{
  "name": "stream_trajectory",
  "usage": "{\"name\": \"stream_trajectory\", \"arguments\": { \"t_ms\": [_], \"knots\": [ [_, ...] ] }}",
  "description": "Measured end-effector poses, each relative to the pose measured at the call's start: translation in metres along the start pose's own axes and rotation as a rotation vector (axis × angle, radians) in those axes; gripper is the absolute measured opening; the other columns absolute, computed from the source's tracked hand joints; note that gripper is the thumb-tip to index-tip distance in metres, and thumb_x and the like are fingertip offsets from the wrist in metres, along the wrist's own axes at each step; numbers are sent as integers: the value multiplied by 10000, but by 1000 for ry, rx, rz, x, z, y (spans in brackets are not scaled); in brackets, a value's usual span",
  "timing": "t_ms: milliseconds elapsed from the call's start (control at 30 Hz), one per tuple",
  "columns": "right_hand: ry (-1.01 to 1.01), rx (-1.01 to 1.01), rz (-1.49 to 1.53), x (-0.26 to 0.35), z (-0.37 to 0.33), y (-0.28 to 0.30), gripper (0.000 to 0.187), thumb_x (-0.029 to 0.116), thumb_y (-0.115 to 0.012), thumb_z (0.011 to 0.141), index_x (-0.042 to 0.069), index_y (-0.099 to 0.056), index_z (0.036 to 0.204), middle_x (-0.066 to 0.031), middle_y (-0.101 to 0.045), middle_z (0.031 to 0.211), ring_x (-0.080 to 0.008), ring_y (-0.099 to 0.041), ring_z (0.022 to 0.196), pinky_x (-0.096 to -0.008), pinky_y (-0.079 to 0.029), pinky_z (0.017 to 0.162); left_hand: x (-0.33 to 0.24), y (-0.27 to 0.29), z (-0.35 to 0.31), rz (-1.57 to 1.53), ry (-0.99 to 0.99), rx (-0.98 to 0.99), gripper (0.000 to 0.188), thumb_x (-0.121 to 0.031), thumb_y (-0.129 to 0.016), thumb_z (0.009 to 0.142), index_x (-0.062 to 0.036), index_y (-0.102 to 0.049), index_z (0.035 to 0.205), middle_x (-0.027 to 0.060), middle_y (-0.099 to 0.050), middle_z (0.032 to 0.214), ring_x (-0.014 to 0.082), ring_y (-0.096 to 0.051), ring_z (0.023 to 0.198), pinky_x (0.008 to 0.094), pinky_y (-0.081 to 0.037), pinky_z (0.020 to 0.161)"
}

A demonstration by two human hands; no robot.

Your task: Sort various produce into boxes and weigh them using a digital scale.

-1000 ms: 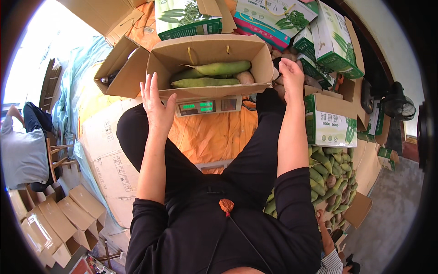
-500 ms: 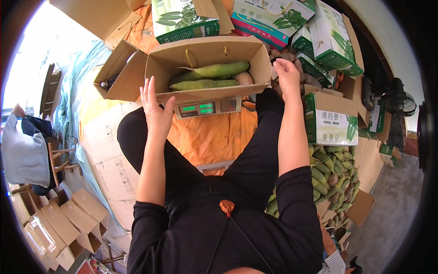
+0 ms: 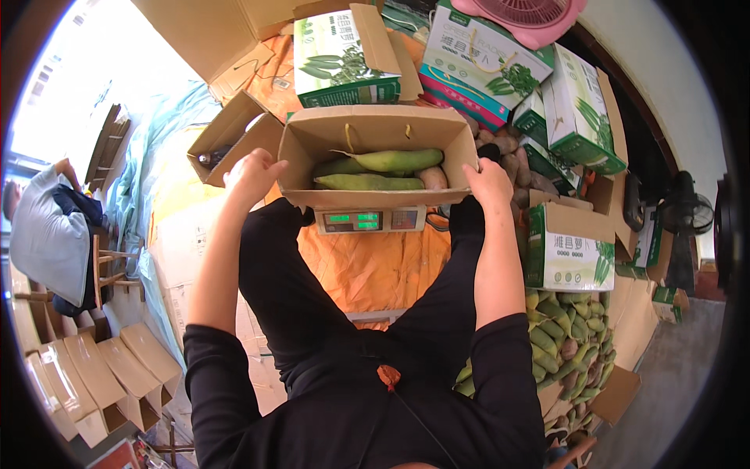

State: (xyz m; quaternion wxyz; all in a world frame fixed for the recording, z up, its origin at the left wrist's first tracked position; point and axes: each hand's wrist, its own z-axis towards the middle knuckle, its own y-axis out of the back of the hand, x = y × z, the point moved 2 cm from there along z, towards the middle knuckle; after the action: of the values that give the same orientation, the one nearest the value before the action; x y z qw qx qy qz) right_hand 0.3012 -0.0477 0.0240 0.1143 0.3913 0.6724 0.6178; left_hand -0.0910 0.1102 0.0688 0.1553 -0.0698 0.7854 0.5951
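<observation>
An open cardboard box rests on a digital scale with lit green digits. Inside lie several long green radishes and a pinkish-brown tuber. My left hand holds the near left corner of the box, fingers closed at its edge. At the opposite end, my right hand pinches the near right corner. Two yellow cord handles hang on the box's far wall.
Printed radish cartons stand right and behind. A heap of green radishes lies by my right leg. Beyond sit a pink fan and a black fan. Folded boxes stand left, near another person.
Both hands have come down from raised, opened positions beside the box and closed on its two near corners. The view has shifted, bringing the pink fan into sight.
</observation>
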Motion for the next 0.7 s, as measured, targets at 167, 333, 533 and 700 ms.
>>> {"name": "stream_trajectory", "arguments": {
  "t_ms": [167, 333, 533, 700],
  "knots": [
    [-27, 77, -98, 4, 6, 2, 403, 435, -558, 846, 82, -647, 1019, -167, -660, 1056, -341, -612, 1025, -452, -479, 852, 4, -11, 22, 98, -106, 207, 519, -493, -622, 826, 21, -693, 823, 189, -671, 825, 319, -653, 829, 415, -496, 776],
    [-39, 212, -33, 4, 23, 1, 470, 432, -533, 846, 92, -637, 1154, -205, -648, 1075, -363, -604, 1038, -454, -464, 885, 9, -26, 38, 114, -81, 178, 501, -476, -645, 809, 20, -696, 857, 214, -675, 869, 356, -651, 860, 426, -503, 786],
    [14, 137, 63, -1, 25, -10, 424, 379, -551, 839, 85, -647, 1130, -224, -652, 1039, -380, -602, 1023, -459, -460, 862, 7, -33, 42, 129, 6, 165, 426, -418, -643, 811, -11, -704, 922, 215, -673, 970, 358, -646, 941, 433, -503, 847],
    [60, 67, 298, -17, 41, -25, 356, 318, -592, 831, 5, -677, 978, -209, -674, 874, -347, -648, 866, -420, -462, 763, 7, -18, 51, 40, -16, 177, 394, -370, -625, 802, -10, -698, 944, 225, -664, 991, 362, -640, 964, 425, -498, 864]
  ]
}}
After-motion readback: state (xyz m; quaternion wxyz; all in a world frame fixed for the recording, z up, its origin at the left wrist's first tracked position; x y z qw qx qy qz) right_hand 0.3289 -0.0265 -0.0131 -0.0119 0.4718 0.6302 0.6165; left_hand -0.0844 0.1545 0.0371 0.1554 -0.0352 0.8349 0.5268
